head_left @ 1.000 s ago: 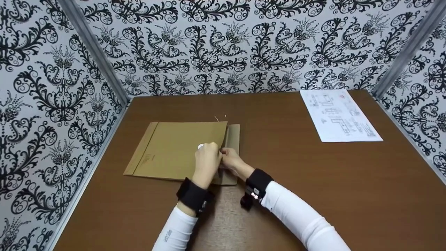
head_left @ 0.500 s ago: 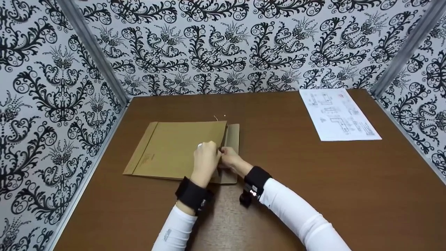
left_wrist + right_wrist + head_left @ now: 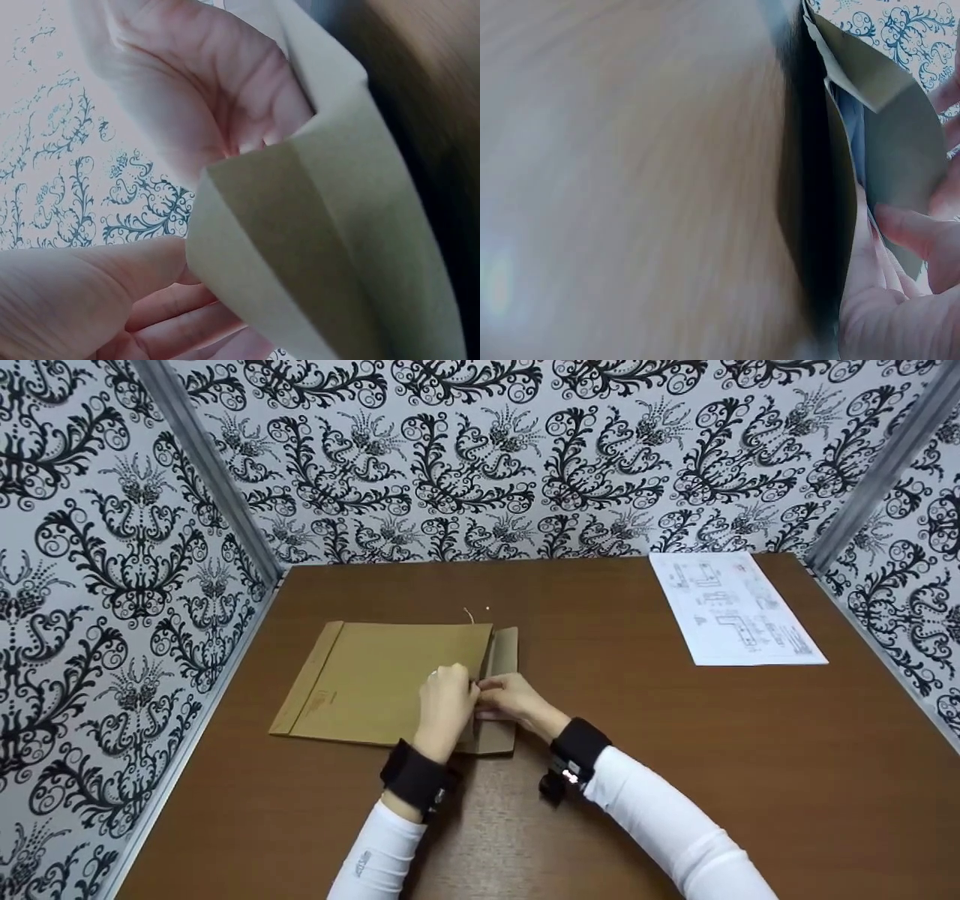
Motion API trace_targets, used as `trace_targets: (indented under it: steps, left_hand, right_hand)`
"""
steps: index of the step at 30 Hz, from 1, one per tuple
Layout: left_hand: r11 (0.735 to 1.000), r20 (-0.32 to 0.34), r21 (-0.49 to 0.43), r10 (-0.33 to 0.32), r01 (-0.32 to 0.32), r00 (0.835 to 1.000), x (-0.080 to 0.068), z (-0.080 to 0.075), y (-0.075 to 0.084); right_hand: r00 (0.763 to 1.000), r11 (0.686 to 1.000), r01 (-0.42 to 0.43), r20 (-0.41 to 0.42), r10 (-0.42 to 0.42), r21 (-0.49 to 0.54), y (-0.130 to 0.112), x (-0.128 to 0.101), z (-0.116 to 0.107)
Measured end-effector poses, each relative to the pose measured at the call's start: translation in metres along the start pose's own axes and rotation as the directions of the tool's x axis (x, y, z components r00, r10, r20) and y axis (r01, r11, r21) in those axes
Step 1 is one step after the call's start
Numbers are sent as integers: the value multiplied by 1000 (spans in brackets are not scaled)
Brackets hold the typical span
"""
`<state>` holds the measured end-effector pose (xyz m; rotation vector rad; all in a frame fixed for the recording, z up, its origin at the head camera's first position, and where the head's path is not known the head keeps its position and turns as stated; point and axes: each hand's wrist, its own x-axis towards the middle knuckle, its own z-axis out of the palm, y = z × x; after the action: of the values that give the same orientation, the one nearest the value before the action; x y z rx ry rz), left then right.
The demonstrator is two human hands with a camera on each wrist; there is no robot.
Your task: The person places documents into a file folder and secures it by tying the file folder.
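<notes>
A brown cardboard folder (image 3: 375,682) lies on the table with its right end raised and gaping. My left hand (image 3: 444,697) grips the edge of the upper panel; in the left wrist view its thumb lies against the folded card (image 3: 300,240) and the other fingers are behind it. My right hand (image 3: 517,701) is at the same opening. In the right wrist view the right thumb (image 3: 907,229) presses the panel's inner face, with the fingers on the other side of a thin edge. Their tips are hidden. Something pale bluish (image 3: 851,127) shows inside the folder.
A white printed sheet with line drawings (image 3: 735,607) lies at the table's far right. A short pale string (image 3: 470,616) sticks out behind the folder. Patterned walls (image 3: 480,457) enclose the wooden table (image 3: 675,735) at the back and both sides.
My right hand and forearm have shifted slightly right, and the right fingers look more extended at the opening. The left hand keeps its grip; the folder lies nearly where it was.
</notes>
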<state>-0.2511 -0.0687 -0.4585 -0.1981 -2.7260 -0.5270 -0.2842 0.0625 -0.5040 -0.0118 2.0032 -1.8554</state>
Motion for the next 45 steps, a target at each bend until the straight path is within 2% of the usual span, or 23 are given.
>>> trace_targets:
  steps: [9, 19, 25, 34, 40, 45]
  left_hand:
    - [999, 40, 31, -17, 16, 999, -1, 7, 5]
    - [999, 42, 50, 14, -16, 999, -4, 17, 7]
    - [998, -4, 51, 38, -38, 999, -7, 24, 7]
    - [988, -67, 137, 86, -76, 994, -10, 32, 12]
    - [989, -38, 119, 91, -85, 995, -13, 29, 12]
    - [984, 32, 86, 154, -156, 988, -11, 20, 6]
  right_hand:
    - [1000, 999, 29, 1, -29, 17, -4, -9, -37]
    - [997, 997, 80, 20, -80, 8, -11, -25, -72]
    - [996, 997, 80, 30, -80, 25, -13, -32, -86]
    - [996, 996, 89, 23, -89, 7, -14, -42, -113]
    - [996, 996, 87, -4, -87, 15, -13, -49, -143]
    - [992, 995, 104, -64, -104, -4, -14, -57, -177]
